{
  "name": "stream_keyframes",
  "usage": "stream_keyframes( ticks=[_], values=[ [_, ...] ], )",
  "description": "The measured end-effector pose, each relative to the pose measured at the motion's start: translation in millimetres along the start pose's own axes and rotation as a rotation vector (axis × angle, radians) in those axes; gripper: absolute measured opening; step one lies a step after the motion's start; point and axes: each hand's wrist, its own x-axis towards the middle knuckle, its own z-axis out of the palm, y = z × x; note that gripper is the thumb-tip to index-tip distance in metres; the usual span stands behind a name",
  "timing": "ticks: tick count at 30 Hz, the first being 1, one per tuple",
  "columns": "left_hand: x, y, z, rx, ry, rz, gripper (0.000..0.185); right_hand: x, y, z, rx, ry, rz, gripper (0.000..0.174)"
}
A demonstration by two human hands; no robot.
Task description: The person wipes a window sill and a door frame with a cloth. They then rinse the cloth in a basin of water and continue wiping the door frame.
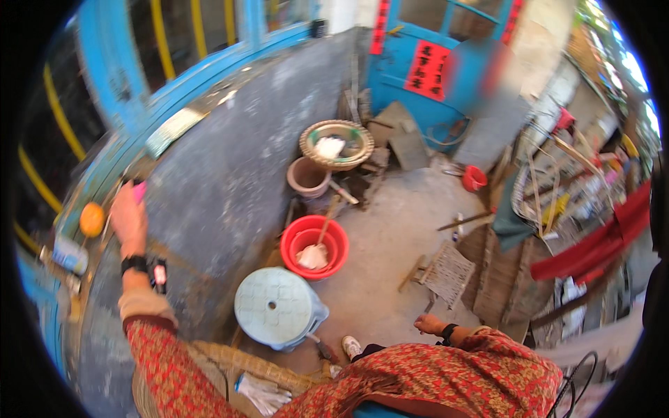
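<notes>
My left hand point(128, 217) reaches to the windowsill at the left, its fingers around a small pink and black object point(138, 191) that is partly hidden. Beside that hand on the sill is an orange round fruit point(92, 219), with a blue and white container point(70, 255) nearer to me. My right hand point(430, 324) hangs low at my right side, its fingers loosely curled, and whether it holds anything is not clear. Below me are a round light-blue plastic stool point(277, 305) and a red plastic basin point(341, 250) with a pale item inside.
A woven basket point(362, 160) rests above a clay pot point(295, 180) by the wall. A small woven-seat stool point(450, 271) lies at the right, near piled boards and a red cloth point(585, 243). White work gloves point(261, 395) lie by my lap. A red bucket point(473, 178) stands farther off.
</notes>
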Motion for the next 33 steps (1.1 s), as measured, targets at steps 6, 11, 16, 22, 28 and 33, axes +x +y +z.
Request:
stream_keyframes(
  ticks=[6, 11, 16, 22, 28, 33],
  values=[
    [-0.7, -15.1, 20.7, 0.186, -0.057, 0.006, 0.058, -1.2, 11.0, 14.1, -0.207, -0.031, -0.073, 0.037],
    [-0.9, -29.0, 33.8, 0.198, -0.044, 0.011, 0.059, 51.1, -38.3, 4.5, -0.168, -0.146, -0.252, 0.039],
    [-4.8, -35.1, 30.9, 0.205, -0.047, -0.025, 0.056, 133.1, -71.5, -38.2, -0.156, -0.092, -0.355, 0.038],
    [-0.8, -35.4, 27.9, 0.212, -0.12, -0.057, 0.053, 184.9, -69.7, -136.9, -0.042, 0.132, -0.281, 0.036],
    [-3.2, -11.5, 10.4, 0.238, -0.095, -0.118, 0.046, 187.8, -34.8, -171.8, 0.041, 0.169, -0.237, 0.032],
    [1.0, 12.8, 2.2, 0.269, -0.089, -0.187, 0.05, 175.3, -14.4, -171.8, 0.078, -0.039, -0.102, 0.034]
  ],
)
